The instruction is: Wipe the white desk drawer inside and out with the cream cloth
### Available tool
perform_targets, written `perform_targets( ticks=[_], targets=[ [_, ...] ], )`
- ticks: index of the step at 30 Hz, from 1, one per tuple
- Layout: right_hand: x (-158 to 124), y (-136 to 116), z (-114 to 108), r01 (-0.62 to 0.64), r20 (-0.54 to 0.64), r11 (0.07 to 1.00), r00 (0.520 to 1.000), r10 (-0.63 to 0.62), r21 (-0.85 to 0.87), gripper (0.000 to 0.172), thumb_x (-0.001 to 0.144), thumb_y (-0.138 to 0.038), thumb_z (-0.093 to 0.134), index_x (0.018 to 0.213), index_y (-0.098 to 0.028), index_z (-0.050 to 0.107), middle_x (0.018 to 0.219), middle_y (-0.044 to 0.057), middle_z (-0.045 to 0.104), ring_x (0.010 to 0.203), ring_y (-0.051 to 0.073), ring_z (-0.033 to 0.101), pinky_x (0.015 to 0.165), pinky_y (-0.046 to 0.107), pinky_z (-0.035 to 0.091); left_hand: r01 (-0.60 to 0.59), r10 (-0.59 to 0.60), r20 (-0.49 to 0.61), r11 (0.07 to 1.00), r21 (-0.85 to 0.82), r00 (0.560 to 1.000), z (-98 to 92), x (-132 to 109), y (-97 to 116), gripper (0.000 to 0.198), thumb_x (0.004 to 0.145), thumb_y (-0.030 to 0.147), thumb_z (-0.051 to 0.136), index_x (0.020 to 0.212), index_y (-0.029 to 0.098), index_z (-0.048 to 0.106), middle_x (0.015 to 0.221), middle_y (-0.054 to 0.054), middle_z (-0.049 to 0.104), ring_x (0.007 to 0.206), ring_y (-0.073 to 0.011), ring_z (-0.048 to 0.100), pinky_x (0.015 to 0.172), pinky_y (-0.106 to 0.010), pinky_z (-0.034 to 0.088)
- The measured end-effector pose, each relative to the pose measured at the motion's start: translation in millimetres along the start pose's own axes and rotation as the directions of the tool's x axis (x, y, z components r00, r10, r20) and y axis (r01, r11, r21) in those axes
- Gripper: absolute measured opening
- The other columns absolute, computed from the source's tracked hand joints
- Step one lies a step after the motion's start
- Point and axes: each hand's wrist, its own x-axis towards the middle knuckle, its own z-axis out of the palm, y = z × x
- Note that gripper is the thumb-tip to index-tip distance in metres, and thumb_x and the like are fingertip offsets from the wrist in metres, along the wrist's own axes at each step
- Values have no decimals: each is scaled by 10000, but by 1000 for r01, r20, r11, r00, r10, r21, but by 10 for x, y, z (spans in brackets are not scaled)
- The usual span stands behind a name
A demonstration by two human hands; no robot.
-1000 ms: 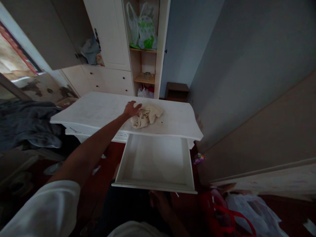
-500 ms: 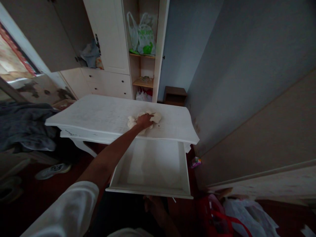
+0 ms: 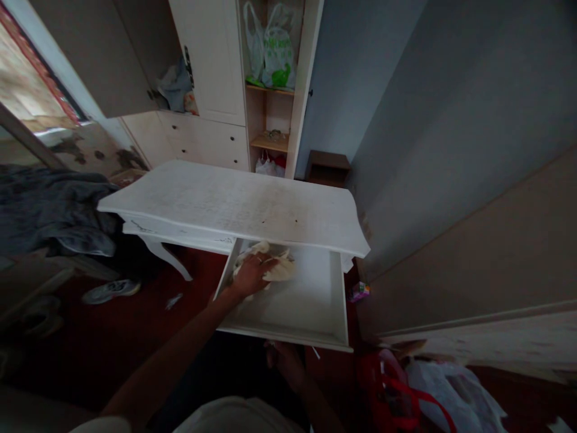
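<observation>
Inside pulled-out drawer (image 3: 313, 294), toward left side: cloth (image 3: 282, 269), bunched under left hand (image 3: 252, 275), fingers curled over it, holding it. Right hand (image 3: 285, 359) below drawer front, dim; can't tell whether its fingers hold anything. From where I stand, step looks like wiping drawer's inside. Next move likely calls for steady pressure, cloth worked across bare right half. Count: one cloth, one open drawer, one table (image 3: 205, 186), two hands, two dark specks (image 3: 296, 221) on table.

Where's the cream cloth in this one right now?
In the head view, the cream cloth is inside the pulled-out drawer, toward its left side near the white desk's front edge, beneath the person's left hand.
</observation>
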Motion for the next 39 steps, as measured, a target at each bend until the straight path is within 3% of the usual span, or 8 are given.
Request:
perform_targets(
  ticks=[4, 8, 12, 15, 18, 22, 28, 39],
  targets=[
    [-12, -6, 18, -4, -29, 999, 1000, 6, 40, 396, 703, -569, 763, 850, -205, 709, 840, 41, 683, 545, 122, 507, 548, 290, 381, 153, -148, -41, 978, 143, 988, 158, -125, -1, 565, 788, 347, 630, 1347, 287, 583, 1456, -124, 512, 1411, -321, 370, 1155, -540, 260],
    [-15, 1, 27, 1, -44, 998, 999, 1, 56, 407, 687, -567, 778, 841, -196, 719, 827, 41, 682, 548, 119, 518, 545, 284, 390, 263, -273, -1, 928, 262, 962, 201, -212, 97, 649, 806, 633, 552, 1309, 228, 616, 1539, -195, 385, 1466, -437, 200, 1124, -680, 148],
    [-13, 13, 47, 15, -68, 998, 998, -10, 62, 417, 669, -568, 789, 815, -183, 726, 739, 19, 660, 513, 106, 512, 522, 268, 385, 375, -391, 25, 897, 233, 920, 206, -202, 186, 765, 822, 729, 445, 1322, 170, 598, 1562, -233, 320, 1415, -516, 256, 1046, -680, 280],
    [-17, 20, 64, 27, -70, 997, 997, -22, 69, 402, 688, -557, 776, 806, -175, 726, 664, 7, 640, 506, 106, 506, 516, 259, 384, 449, -463, 22, 870, 203, 886, 246, -107, 192, 801, 842, 660, 488, 1396, 82, 490, 1548, -294, 299, 1391, -489, 324, 1041, -603, 340],
    [-29, 19, 75, 27, -68, 996, 997, -21, 85, 382, 693, -535, 779, 817, -177, 732, 661, 8, 652, 520, 111, 517, 522, 257, 401, 457, -464, 3, 872, 174, 886, 301, 53, 143, 734, 846, 552, 537, 1371, 43, 481, 1521, -314, 333, 1384, -447, 359, 1092, -566, 296],
    [-52, 9, 80, 36, -97, 992, 995, -25, 118, 345, 681, -489, 809, 828, -184, 740, 818, 33, 715, 546, 108, 539, 530, 258, 426, 424, -420, -69, 903, 63, 905, 326, 331, 10, 547, 843, 390, 546, 1266, 43, 540, 1450, -272, 456, 1339, -373, 432, 1111, -488, 299],
    [-45, 27, 59, 13, -99, 990, 995, 1, 144, 354, 648, -508, 839, 811, -207, 749, 791, 31, 718, 552, 125, 557, 526, 267, 425, 376, -386, -209, 923, -85, 899, 377, 633, -134, 352, 828, 289, 548, 1133, 121, 600, 1180, -152, 654, 1158, -280, 559, 1058, -404, 375],
    [-30, -41, 21, -32, -27, 998, 999, 33, 47, 425, 679, -578, 796, 816, -177, 764, 705, 33, 662, 572, 133, 534, 561, 286, 390, 361, -363, -257, 931, -59, 895, 766, 1043, 422, 308, 880, 320, 504, 1119, 178, 635, 1189, -106, 666, 1159, -274, 552, 1022, -398, 407]
  ],
)
